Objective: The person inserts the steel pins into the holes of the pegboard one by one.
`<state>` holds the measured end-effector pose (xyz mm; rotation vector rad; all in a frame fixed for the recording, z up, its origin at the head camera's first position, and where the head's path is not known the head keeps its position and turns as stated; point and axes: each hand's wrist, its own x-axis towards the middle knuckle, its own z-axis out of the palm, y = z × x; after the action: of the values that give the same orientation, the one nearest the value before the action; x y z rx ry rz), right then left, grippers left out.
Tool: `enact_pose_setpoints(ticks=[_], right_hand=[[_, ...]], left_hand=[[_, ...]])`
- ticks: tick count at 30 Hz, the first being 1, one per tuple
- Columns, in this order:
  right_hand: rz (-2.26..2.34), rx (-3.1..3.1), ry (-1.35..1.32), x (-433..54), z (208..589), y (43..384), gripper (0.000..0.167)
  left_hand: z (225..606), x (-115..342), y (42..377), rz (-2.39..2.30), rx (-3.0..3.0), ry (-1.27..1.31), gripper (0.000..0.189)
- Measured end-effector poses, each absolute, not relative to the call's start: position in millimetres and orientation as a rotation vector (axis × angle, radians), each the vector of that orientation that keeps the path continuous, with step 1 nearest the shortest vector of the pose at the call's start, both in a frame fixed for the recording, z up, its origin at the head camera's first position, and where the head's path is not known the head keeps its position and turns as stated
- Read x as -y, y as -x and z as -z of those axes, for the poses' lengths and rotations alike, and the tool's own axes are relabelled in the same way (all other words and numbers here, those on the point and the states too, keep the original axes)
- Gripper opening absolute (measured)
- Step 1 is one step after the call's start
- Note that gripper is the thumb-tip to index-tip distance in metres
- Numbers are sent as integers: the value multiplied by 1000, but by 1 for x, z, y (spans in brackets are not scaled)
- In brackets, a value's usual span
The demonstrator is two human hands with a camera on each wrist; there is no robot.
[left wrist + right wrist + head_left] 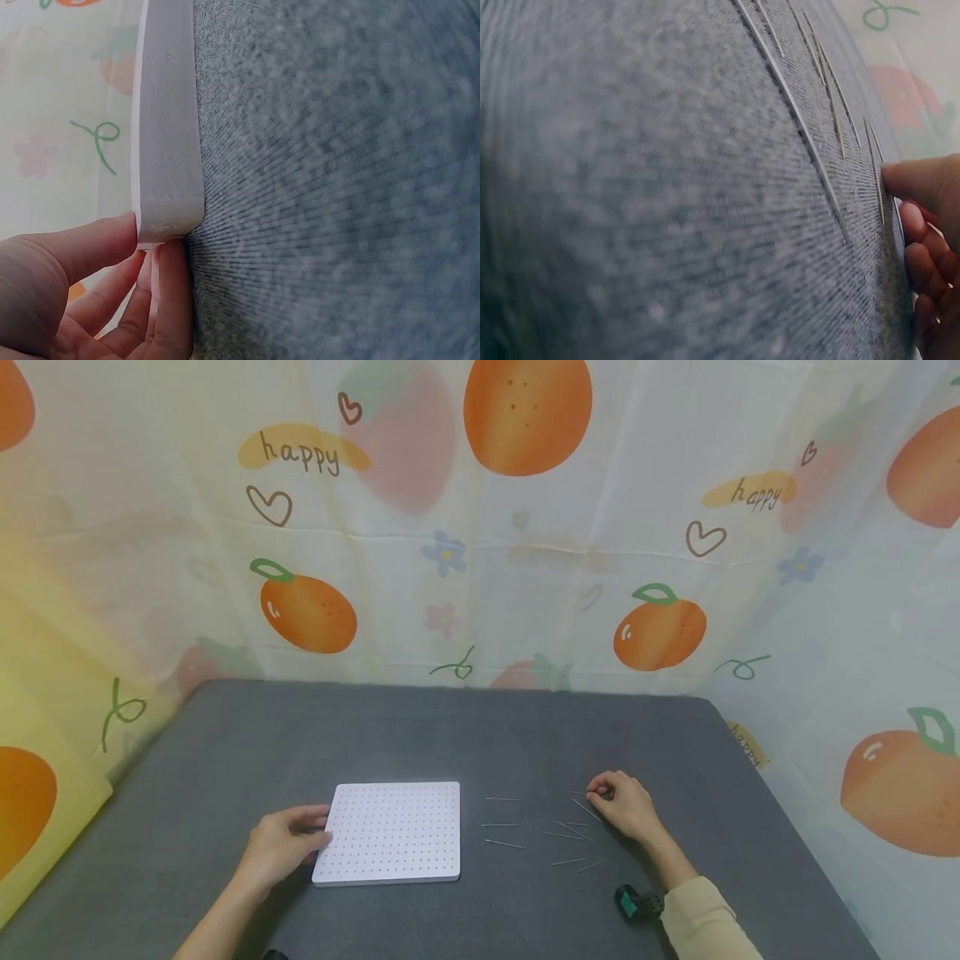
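Note:
A white perforated board [390, 835] with rows of small holes lies flat on the table. My left hand [279, 847] holds it by its left edge. In the left wrist view the thumb [101, 244] lies against one side of the board's rim [171, 135], and the other fingers bend in at its corner. To the right of the board, my right hand [622, 806] pinches at one end of a thin metal needle [578, 792]; its fingertips are low at the tabletop. Close by lie several more needles [802, 135], some crossing each other.
Three needles [502, 824] lie spaced apart just right of the board. A black and green strapped device [636, 903] is at the right wrist. The grey table [450, 735] ends at a fruit-printed curtain [525, 568].

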<state>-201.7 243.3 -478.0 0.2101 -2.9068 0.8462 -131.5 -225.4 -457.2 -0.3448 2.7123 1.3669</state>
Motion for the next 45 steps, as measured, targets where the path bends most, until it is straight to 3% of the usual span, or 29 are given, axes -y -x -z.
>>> enact_pose_setpoints(ticks=[24, 45], right_hand=[[-704, 2900, -270, -240, 480, 204, 5], [-956, 2814, -318, -228, 456, 201, 10]], left_hand=[[456, 223, 133, -1332, -2698, 384, 44], [456, 223, 132, -1320, -2711, 385, 44]])
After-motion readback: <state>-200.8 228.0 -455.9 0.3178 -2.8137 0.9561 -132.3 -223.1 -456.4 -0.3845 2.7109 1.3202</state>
